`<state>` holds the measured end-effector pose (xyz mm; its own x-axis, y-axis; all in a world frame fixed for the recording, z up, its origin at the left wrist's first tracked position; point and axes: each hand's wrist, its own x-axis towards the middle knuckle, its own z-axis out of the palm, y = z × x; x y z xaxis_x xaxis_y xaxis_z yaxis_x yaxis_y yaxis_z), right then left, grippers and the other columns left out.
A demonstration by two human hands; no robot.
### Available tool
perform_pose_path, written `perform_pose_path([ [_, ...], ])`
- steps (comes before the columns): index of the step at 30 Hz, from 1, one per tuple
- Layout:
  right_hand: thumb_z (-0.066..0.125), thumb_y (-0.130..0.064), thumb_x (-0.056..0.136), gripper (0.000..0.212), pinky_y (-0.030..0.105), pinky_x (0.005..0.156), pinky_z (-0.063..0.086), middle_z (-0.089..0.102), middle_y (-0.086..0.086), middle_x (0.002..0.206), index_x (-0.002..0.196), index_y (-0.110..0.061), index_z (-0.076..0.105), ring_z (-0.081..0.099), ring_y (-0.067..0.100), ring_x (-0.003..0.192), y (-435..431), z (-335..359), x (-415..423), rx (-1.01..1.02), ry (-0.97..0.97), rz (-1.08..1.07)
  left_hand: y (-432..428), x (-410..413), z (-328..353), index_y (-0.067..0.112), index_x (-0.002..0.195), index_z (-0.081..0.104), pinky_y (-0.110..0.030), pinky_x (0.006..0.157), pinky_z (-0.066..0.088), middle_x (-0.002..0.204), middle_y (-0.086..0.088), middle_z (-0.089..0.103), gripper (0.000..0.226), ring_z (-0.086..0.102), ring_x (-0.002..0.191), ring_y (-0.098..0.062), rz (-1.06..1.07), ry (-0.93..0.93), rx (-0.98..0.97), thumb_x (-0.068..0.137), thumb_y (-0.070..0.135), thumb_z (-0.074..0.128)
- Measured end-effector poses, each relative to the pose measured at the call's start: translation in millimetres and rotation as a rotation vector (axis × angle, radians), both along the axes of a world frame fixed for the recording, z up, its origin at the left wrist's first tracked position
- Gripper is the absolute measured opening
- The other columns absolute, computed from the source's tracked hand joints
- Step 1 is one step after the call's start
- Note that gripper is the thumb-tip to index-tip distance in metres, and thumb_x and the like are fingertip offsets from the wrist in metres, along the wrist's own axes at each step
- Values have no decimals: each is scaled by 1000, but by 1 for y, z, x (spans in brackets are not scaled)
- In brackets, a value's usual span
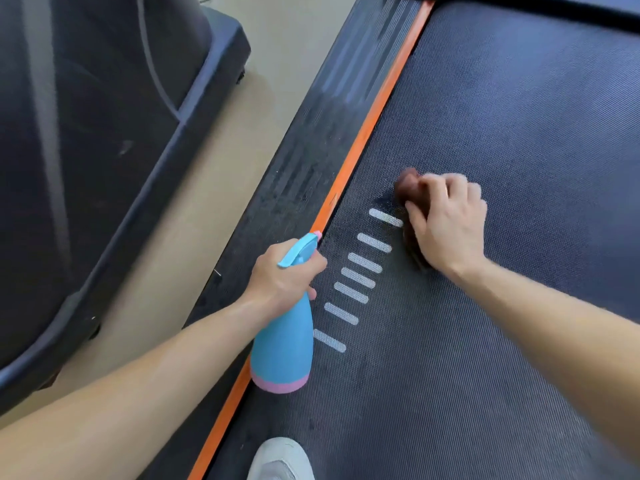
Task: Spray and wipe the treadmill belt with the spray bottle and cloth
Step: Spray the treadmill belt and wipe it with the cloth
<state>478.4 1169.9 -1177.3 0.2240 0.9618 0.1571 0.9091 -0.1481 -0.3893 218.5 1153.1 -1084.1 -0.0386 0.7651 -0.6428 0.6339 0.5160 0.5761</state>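
Observation:
The dark textured treadmill belt (pixel 502 133) fills the right of the view, with a row of white dashes near its left side. My left hand (pixel 282 275) grips the neck of a blue spray bottle (pixel 284 344) with a pink base, held over the belt's left edge, nozzle pointing forward. My right hand (pixel 446 220) holds a bunched dark brown cloth (pixel 408 188) and presses it onto the belt just right of the top dash. Most of the cloth is hidden under the hand.
An orange strip (pixel 374 116) and a dark ribbed side rail (pixel 311 143) border the belt on the left. Beyond lies beige floor (pixel 214 188) and another dark machine's base (pixel 86 168). A white shoe (pixel 280 459) stands on the belt at the bottom.

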Motion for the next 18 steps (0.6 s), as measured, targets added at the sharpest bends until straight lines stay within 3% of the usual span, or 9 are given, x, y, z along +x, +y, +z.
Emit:
perform_pose_path([
  [4, 58, -47, 96, 40, 51, 94, 44, 45, 16, 135, 126, -21, 59, 43, 42, 118, 83, -2, 4, -64, -40, -25, 22, 10, -3, 10, 102, 71, -33, 76, 51, 105, 18, 62, 24, 76, 59, -17, 3, -35, 3, 93, 33, 70],
  [7, 56, -54, 94, 46, 51, 88, 44, 49, 14, 129, 120, -17, 60, 45, 41, 113, 88, -5, -17, -124, -81, -53, 34, 15, -3, 13, 98, 73, -33, 77, 53, 96, 22, 63, 19, 75, 58, -18, 31, -65, 2, 90, 30, 72],
  [14, 67, -51, 89, 39, 45, 73, 43, 58, 11, 109, 107, -16, 65, 51, 35, 93, -36, -14, -62, -31, -140, 528, 41, 14, -2, 13, 100, 74, -30, 73, 51, 105, 15, 64, 17, 73, 54, -15, 25, -56, 20, 94, 28, 70],
  [16, 66, -51, 89, 37, 45, 72, 43, 58, 12, 108, 106, -18, 65, 51, 35, 93, -17, -16, -52, -11, -206, 580, 42, 11, -3, 12, 98, 74, -32, 75, 52, 98, 17, 64, 17, 73, 54, -16, 49, -69, 11, 93, 28, 70],
  [18, 68, -50, 88, 36, 46, 73, 45, 57, 13, 109, 105, -19, 65, 52, 36, 95, 21, -15, -41, -6, -224, 448, 42, 10, -6, 14, 98, 75, -34, 79, 52, 90, 21, 63, 16, 73, 56, -17, 59, -70, 11, 92, 28, 70],
])
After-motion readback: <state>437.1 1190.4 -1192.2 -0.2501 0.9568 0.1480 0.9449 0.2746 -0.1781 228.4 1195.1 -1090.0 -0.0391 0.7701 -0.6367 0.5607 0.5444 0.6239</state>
